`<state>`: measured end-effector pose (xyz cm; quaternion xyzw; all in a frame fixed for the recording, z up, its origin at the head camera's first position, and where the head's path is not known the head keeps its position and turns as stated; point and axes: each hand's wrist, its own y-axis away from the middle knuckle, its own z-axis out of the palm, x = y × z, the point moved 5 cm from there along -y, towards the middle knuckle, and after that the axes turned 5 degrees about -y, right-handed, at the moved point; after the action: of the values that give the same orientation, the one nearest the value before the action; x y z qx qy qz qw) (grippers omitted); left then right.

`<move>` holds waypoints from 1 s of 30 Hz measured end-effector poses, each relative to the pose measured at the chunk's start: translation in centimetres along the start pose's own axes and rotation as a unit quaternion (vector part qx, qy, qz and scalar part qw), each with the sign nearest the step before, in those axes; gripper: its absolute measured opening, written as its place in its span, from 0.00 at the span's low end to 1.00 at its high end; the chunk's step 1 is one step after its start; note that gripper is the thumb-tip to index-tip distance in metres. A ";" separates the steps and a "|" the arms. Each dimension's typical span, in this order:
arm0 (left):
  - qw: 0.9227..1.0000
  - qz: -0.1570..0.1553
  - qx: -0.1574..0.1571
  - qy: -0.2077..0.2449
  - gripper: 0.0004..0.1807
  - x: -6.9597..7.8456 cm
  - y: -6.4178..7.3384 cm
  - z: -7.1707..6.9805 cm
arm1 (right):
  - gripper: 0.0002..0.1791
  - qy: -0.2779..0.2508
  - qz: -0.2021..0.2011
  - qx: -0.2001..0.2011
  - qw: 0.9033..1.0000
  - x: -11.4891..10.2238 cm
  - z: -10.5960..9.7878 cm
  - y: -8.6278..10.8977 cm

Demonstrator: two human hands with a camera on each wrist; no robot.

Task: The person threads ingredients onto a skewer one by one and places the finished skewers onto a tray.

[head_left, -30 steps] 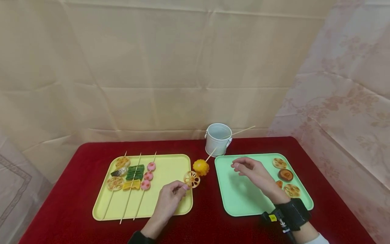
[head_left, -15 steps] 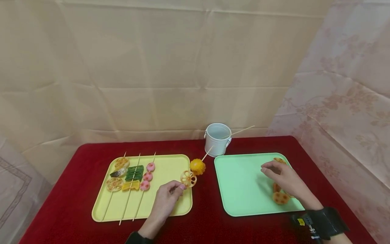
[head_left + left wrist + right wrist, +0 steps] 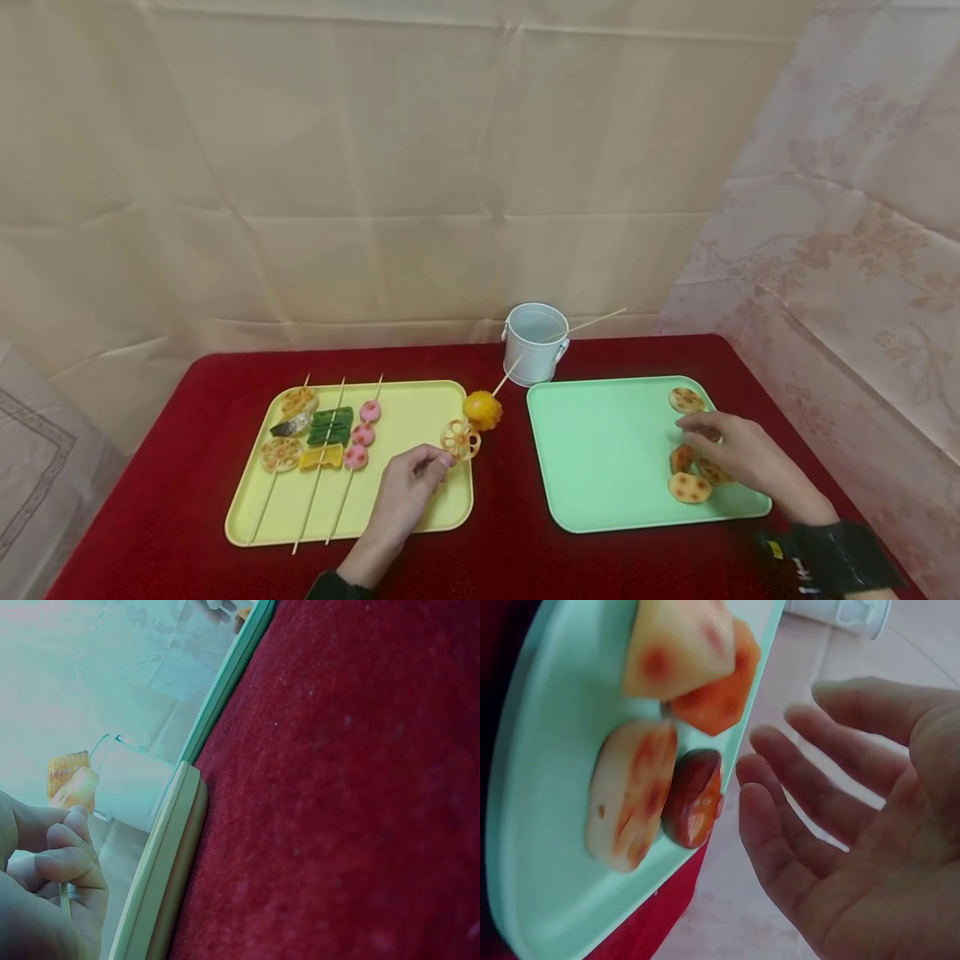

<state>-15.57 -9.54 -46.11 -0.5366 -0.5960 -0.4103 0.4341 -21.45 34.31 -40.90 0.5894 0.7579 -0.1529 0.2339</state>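
Note:
My left hand (image 3: 408,492) pinches a skewer (image 3: 507,375) over the right edge of the yellow tray (image 3: 420,400). A lotus root slice (image 3: 460,440) and a yellow corn piece (image 3: 482,410) are threaded on it. Above the right side of the green tray (image 3: 592,467), my right hand (image 3: 738,450) hovers with fingers loosely bent and nothing in them. Beneath and beside it lie a pale spotted piece (image 3: 690,487), an orange chunk (image 3: 681,458) and browned round slices (image 3: 686,400). A brown mushroom (image 3: 694,799) sits near its fingertips in the right wrist view.
On the yellow tray's left lie three filled skewers, one with pink balls (image 3: 363,435), one with green and yellow pieces (image 3: 332,425). A white bucket (image 3: 534,346) holding a bare stick (image 3: 600,319) stands behind the trays on the red cloth (image 3: 517,508).
My right hand has travelled right, from the green tray's middle to over its food pieces. The left hand and its skewer have shifted slightly left.

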 end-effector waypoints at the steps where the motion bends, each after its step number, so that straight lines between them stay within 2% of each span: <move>1: 1.000 0.000 0.000 0.000 0.06 0.0 0.0 0.0 | 0.15 -0.001 -0.003 -0.006 1.000 0.1 0.1 0.1; 7: 1.000 -0.001 0.000 0.002 0.06 0.0 0.1 -0.1 | 0.12 -0.013 -0.036 -0.042 0.998 0.8 0.5 0.3; 12: 1.000 -0.002 0.000 0.006 0.06 0.0 0.1 -0.1 | 0.13 -0.014 -0.067 -0.048 0.997 1.2 0.9 0.3; 26: 1.000 -0.009 -0.001 0.010 0.05 -0.2 0.0 -0.1 | 0.12 -0.041 -0.043 -0.072 0.996 1.6 1.7 0.1; 30: 1.000 -0.011 -0.001 0.007 0.05 -0.3 0.0 -0.1 | 0.11 -0.025 -0.050 -0.062 0.996 1.4 1.8 -0.1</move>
<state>-15.53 -9.70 -46.36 -0.5280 -0.5981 -0.4195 0.4331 -21.50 34.57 -43.16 0.5308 0.7887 -0.1317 0.2809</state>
